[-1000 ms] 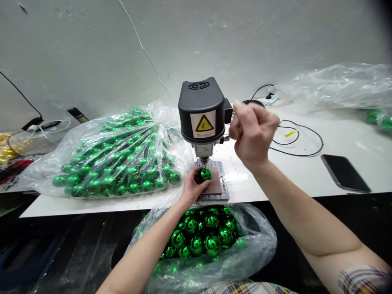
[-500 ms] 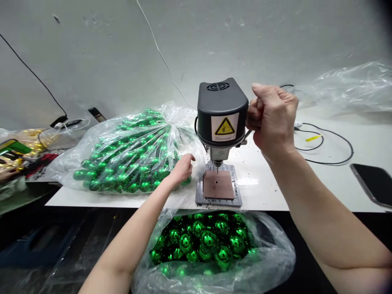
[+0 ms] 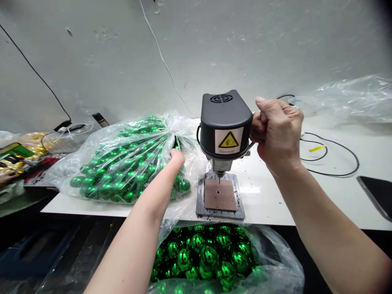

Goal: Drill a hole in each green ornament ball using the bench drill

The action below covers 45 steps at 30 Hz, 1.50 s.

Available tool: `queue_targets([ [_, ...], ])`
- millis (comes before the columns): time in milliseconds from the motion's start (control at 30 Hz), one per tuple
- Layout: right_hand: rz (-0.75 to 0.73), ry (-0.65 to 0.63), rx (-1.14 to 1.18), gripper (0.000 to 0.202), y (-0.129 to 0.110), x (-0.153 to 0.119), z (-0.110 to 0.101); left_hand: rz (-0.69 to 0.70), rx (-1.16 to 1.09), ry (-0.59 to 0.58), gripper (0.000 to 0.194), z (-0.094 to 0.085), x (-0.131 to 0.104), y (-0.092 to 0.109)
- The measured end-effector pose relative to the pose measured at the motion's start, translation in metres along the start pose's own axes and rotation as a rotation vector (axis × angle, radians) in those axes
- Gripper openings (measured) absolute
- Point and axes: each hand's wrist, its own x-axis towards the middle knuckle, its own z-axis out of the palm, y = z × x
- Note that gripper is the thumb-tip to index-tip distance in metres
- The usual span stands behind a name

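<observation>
A small black drill press [image 3: 226,120] with a yellow warning label stands on the white table. My right hand [image 3: 278,130] is wrapped round its lever handle at the right side. Under the bit lies a brown square plate [image 3: 219,195] with a hole, on the grey base. My left hand [image 3: 177,157] reaches into the mouth of a clear bag [image 3: 122,163] of shiny green balls; its fingers are mostly hidden by the plastic. In front, below the table edge, an open bag holds more green balls [image 3: 209,255].
A phone [image 3: 378,196] lies at the right edge, near a looped black cable [image 3: 357,157] and clear plastic [image 3: 358,98]. At far left are gold items [image 3: 39,143] and part of another person's hand [image 3: 6,177].
My left hand has moved left and away from me, into the bag's opening. My right hand keeps its hold on the handle. The whole view has shifted slightly.
</observation>
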Motion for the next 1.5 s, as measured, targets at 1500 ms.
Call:
queue_targets([
  [1500, 0.148, 0.105, 0.062, 0.049, -0.005, 0.007, 0.007, 0.199, -1.125, 0.02, 0.063, 0.077, -0.178, 0.062],
])
